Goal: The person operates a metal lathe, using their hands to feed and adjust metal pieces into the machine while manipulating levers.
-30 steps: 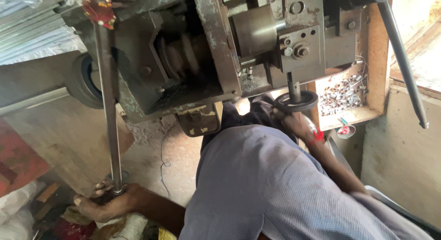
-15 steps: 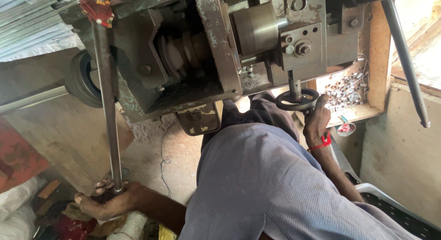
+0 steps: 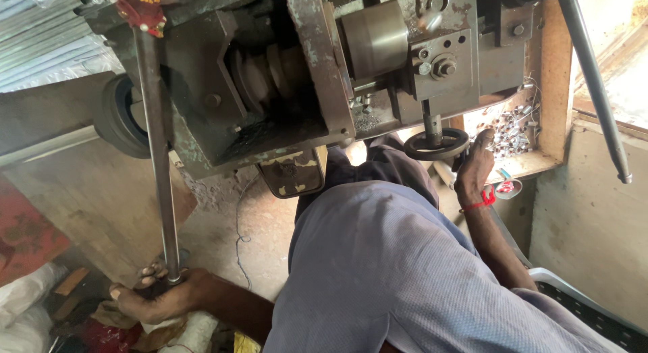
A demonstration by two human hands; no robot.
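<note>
My left hand (image 3: 156,295) grips the lower end of a long steel lever rod (image 3: 156,150) that runs up the left side of a heavy grey-green press machine (image 3: 304,76). My right hand (image 3: 476,167) reaches up beside a small black handwheel (image 3: 436,145) under the machine's head; its fingertips point toward a heap of small shiny metal parts (image 3: 509,130) on a wooden shelf. I cannot tell whether the fingers touch the wheel. A red thread sits on that wrist. My lap in a blue-grey shirt fills the lower centre.
A second long metal rod (image 3: 597,96) hangs at the right. A black rubber wheel (image 3: 121,117) sits at the machine's left side. Corrugated sheet (image 3: 40,42) lies upper left, white sacks (image 3: 23,306) lower left, and a white plastic chair edge (image 3: 574,292) lower right.
My right hand has slid from the handwheel's front to its right side, toward the metal parts. My left hand has stayed on the lever rod's lower end.
</note>
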